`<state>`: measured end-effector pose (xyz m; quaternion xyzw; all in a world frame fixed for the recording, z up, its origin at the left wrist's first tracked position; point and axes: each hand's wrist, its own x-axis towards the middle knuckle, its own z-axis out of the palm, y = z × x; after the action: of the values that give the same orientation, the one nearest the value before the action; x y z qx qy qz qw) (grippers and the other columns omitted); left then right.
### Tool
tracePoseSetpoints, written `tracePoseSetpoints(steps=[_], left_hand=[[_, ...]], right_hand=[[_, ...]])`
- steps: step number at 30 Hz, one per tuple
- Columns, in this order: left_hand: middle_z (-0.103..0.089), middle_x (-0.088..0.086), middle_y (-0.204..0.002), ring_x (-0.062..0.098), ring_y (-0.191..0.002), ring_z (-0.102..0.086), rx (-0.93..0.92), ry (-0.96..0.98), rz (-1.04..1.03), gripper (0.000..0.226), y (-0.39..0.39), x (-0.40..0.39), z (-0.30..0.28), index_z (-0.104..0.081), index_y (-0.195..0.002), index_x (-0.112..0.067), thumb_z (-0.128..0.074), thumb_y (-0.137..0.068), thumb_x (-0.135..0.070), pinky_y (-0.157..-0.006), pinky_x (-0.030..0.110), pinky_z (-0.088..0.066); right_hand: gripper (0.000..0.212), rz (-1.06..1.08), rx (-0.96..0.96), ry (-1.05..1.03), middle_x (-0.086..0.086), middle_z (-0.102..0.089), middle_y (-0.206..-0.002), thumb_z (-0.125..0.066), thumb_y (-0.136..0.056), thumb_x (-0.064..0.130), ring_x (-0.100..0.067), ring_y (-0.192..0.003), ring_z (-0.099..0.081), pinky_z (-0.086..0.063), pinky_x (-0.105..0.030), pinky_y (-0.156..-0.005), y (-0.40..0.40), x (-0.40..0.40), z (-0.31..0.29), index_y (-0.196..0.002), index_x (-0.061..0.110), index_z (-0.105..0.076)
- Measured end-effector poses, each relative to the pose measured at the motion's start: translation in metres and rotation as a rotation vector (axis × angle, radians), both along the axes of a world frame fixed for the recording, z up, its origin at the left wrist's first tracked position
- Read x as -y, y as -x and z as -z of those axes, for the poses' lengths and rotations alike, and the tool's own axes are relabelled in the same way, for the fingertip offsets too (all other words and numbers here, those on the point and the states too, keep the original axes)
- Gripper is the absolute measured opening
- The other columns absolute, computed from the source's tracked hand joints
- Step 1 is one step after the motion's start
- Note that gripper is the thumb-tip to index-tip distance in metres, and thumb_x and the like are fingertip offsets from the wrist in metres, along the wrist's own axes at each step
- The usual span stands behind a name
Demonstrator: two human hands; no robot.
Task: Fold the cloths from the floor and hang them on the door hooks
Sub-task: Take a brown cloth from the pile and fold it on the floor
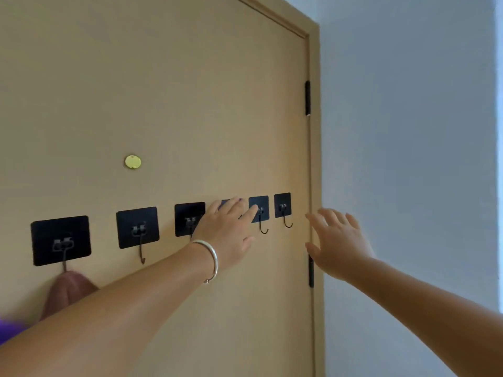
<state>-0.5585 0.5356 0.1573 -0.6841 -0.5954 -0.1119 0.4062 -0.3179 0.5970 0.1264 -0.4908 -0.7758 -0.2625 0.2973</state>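
Hooks are running in a row across the tan door (190, 104), each a black square pad with a dark metal hook hanging from it. Six pads are showing; the leftmost hook (61, 240) is carrying a brownish cloth (69, 289) that is hanging below it against the door. The second hook (138, 228) and third hook (189, 219) are hanging bare, as are the fifth hook (259, 213) and the sixth hook (283, 206) nearest the hinge side. The left hand (228, 229), wearing a silver bangle (211, 257) at the wrist, is reaching over the fourth pad (225, 204) and covering most of it, fingers straight and spread, a fingertip lying at the fifth hook; it is holding nothing. The right hand (337, 240) is hovering near the door frame (315, 159) with fingers spread and loose, also holding nothing. A round brass peephole cover (132, 161) is sitting above the row. Purple fabric (11, 330) is peeking in, blurred, at the lower left edge. A pale wall (408, 131) is lying to the right of the frame
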Motion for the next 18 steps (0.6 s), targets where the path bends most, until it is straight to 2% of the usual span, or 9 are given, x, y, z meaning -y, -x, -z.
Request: tracePoseSetpoints(steps=[5, 11, 18], left_hand=[[-0.010, 0.003, -0.161, 0.020, -0.148, -0.006, 0.042, 0.014, 0.229, 0.066, -0.042, -0.024, 0.006, -0.007, -0.154, -0.023, -0.032, -0.098, -0.049, -0.119, 0.043, -0.005], [-0.005, 0.004, -0.162, 0.019, -0.148, -0.003, 0.089, 0.076, 0.483, 0.071, -0.102, -0.024, 0.025, -0.002, -0.154, -0.024, -0.032, -0.097, -0.052, -0.119, 0.045, -0.004], [-0.007, 0.004, -0.161, 0.019, -0.148, -0.006, 0.129, 0.136, 0.766, 0.072, -0.203, 0.006, 0.050, 0.001, -0.153, -0.027, -0.031, -0.095, -0.055, -0.118, 0.046, -0.007]], right_hand=[[0.066, 0.236, -0.001, 0.036, -0.001, -0.022, -0.157, -0.039, -0.094, 0.055, -0.021, -0.146, -0.015, -0.010, -0.044, -0.119, -0.055, 0.037, 0.008, -0.151, 0.030, -0.016], [0.067, 0.532, -0.004, 0.065, -0.002, -0.024, -0.157, -0.037, -0.093, 0.059, -0.021, -0.145, -0.018, -0.011, -0.045, -0.118, -0.106, 0.111, 0.016, -0.151, 0.030, -0.017], [0.067, 0.834, -0.002, 0.114, -0.003, -0.029, -0.154, -0.042, -0.092, 0.058, -0.022, -0.143, -0.023, -0.015, -0.047, -0.118, -0.168, 0.230, 0.024, -0.149, 0.029, -0.023]])
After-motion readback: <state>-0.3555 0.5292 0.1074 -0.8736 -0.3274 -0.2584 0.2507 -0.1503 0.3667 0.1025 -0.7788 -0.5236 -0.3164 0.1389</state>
